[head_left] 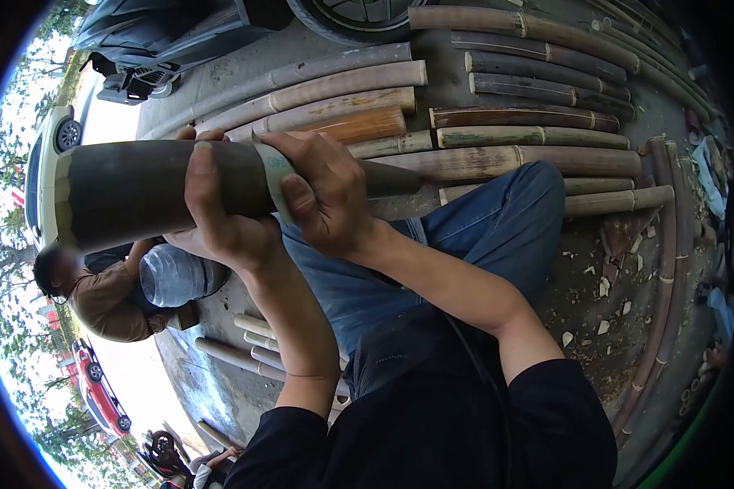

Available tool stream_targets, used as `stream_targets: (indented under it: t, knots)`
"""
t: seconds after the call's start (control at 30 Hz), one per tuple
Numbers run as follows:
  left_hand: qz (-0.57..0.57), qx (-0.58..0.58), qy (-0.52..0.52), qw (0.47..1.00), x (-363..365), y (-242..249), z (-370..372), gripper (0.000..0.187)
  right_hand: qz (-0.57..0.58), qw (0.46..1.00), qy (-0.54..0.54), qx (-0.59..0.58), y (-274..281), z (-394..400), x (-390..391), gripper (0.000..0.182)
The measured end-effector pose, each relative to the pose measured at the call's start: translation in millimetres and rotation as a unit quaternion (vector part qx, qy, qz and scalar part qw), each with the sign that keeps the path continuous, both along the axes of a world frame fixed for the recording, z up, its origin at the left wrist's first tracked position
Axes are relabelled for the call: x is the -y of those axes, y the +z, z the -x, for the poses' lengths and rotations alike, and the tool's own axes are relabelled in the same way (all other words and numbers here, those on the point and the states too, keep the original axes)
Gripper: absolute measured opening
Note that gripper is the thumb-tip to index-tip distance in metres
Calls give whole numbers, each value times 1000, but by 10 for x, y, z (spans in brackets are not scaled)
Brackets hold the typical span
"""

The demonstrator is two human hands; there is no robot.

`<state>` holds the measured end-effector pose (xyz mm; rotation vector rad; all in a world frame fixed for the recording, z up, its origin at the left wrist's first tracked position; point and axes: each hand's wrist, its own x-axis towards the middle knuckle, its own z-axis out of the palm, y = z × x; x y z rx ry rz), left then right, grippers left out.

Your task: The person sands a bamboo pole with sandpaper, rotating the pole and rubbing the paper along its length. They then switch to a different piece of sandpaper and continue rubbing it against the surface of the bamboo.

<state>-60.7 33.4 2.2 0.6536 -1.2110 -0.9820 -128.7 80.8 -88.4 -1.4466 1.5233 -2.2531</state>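
Note:
A thick dark bamboo piece (130, 191) lies across the upper left of the view, its pale cut end facing left and its other end tapering to the right. Around its middle, my left hand (220, 204) grips it from below, with fingertips showing over the top edge. My right hand (326, 191) is closed on a pale sheet of sandpaper (274, 173) printed "240", which is wrapped over the bamboo just right of my left hand. My thighs in blue jeans (497, 212) are below and beside the bamboo.
Split and whole bamboo lengths (546, 134) lie in rows on the ground ahead. A motorcycle wheel (359, 20) stands at the top. Another person (110, 301) in brown sits at left by a clear plastic jug (175, 275). Pale chips (603, 287) litter the ground at right.

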Motion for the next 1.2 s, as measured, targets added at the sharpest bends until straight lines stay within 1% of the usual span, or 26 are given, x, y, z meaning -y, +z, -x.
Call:
stream_targets:
  t: [0.07,0.1,0.17,0.23,0.27,0.3,0.33,0.37,0.43,0.47,0.5,0.57,0.63,0.67,0.7,0.77,0.8,0.87,0.9,0.93,0.97,1.0,1.07,1.13,1.17,1.2]
  knots:
    - [5,-6,12,1000,-28,14,57,49,29,999,-18,-3,117,-32,40,55]
    - [8,-15,27,999,-34,31,71,49,31,999,-17,-3,0,-42,43,55]
    - [26,-17,36,999,17,49,57,48,37,992,-107,-56,-593,-5,34,52]
    - [41,-16,43,998,76,28,4,48,-56,991,-103,-65,-1289,121,-99,54]
    - [27,-23,34,999,123,8,-41,47,-55,991,-104,-66,-1326,158,-102,54]
    - [14,-29,22,999,153,-7,-51,45,-79,992,-77,-54,-1354,197,-94,55]
    - [11,-28,20,999,139,0,-4,45,-105,992,-49,-42,-1240,233,-110,55]
    - [25,-21,25,999,81,6,40,44,-58,995,-62,-42,-1122,147,-94,54]
    - [39,-19,29,999,-48,58,167,44,31,993,-99,-56,-286,4,44,53]
    - [39,4,57,998,-132,100,223,42,72,988,-120,-67,-64,-61,57,53]
    - [40,29,87,995,-177,127,240,40,71,988,-118,-66,-92,-63,61,53]
    - [30,12,97,995,-94,100,222,38,77,974,-164,-134,-268,-88,124,54]
    - [26,-14,109,994,12,78,172,36,43,969,-177,-165,-867,-70,78,54]
    - [14,-20,89,996,44,62,114,35,25,966,-183,-179,-1135,-39,17,53]
    - [1,-26,68,997,60,56,73,34,27,967,-183,-177,-1300,10,-50,53]
    - [1,-25,75,997,70,76,56,33,-43,974,-132,-179,-1494,88,-144,53]
    - [-2,-26,81,996,72,81,69,32,-45,976,-131,-170,-1370,58,-136,56]
    - [3,-16,84,996,10,88,111,32,-32,985,-112,-131,-892,-58,-66,58]
    - [16,-12,88,996,-14,100,155,31,-34,984,-111,-133,-632,-86,-10,58]
    - [13,-12,91,996,-51,116,197,31,-13,985,-110,-130,-384,-125,38,61]
    - [13,-12,96,995,-88,139,238,30,10,986,-110,-125,-272,-154,60,63]
    - [15,-11,101,995,-100,157,247,30,10,986,-108,-124,-314,-163,49,63]
    - [11,-12,90,996,-16,130,145,30,-16,979,-119,-167,-546,-123,19,66]
    - [7,-19,76,997,67,104,74,31,-65,980,-102,-159,-1088,-36,-89,68]
    - [-2,-29,77,997,96,91,57,31,-61,979,-104,-162,-1307,25,-140,68]
    - [-13,-38,78,996,104,94,59,32,-82,977,-102,-165,-1382,90,-203,69]
